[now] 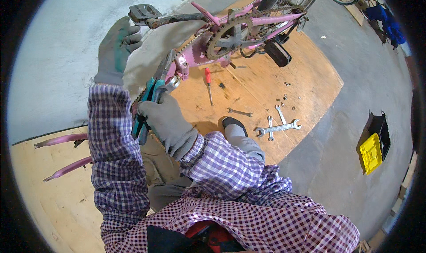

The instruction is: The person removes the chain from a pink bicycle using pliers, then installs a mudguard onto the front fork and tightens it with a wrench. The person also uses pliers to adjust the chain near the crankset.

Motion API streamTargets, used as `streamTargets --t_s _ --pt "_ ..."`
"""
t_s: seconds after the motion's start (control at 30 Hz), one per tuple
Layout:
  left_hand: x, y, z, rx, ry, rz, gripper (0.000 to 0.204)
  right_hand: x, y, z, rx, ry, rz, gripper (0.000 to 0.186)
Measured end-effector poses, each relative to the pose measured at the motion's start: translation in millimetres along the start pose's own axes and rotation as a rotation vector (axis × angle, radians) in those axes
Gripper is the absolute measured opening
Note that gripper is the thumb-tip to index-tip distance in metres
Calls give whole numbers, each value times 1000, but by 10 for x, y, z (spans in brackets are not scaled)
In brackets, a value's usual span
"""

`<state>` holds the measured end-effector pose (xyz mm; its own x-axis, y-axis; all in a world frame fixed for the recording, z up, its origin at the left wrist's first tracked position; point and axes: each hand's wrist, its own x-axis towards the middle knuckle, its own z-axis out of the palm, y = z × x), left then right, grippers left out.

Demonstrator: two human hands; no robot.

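My right hand (pixel 162 117), in a grey glove, is closed round pliers (pixel 154 89) with teal and black handles. Their long grey jaws point up beside the chain on the pink bicycle frame (pixel 195 53); whether they grip anything is unclear. My left hand (pixel 116 51), gloved in grey with a green patch, is raised beside the pedal (pixel 144 14) and crank arm (pixel 177 19). Its fingers curl inward with nothing visible in them. The toothed chainring (pixel 229 37) faces up at the frame's middle.
On the wooden board (pixel 310 82) lie a red-handled screwdriver (pixel 208 77), several wrenches (pixel 279 128) and small nuts (pixel 286 97). A black and yellow case (pixel 372 151) sits open on the grey floor at right. Pink fork legs (pixel 66 140) lie at left. A white wall (pixel 53 66) borders the left side.
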<state>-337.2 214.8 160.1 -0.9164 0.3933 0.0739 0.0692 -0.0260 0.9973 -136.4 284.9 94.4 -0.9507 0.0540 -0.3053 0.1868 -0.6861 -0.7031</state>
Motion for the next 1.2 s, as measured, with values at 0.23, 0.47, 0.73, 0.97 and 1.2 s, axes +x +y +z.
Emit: streamTargets --t_s 0.23,0.47,0.73,0.97,1.2 --pt "-1377 -115 -199 310 398 118 37 -2 -14 12 11 -55 14 29" --pt "-2482 -695 -250 671 565 -128 28 -176 -191 -12 97 -276 237 25" --pt "-2618 -551 57 -41 707 -211 43 -283 -42 87 -373 -321 280 38" --pt "-2907 -238 -405 60 756 -93 45 -333 130 323 -456 -359 281 32" --pt "-3283 -99 -952 -298 971 66 12 -336 370 392 -595 -549 340 36"
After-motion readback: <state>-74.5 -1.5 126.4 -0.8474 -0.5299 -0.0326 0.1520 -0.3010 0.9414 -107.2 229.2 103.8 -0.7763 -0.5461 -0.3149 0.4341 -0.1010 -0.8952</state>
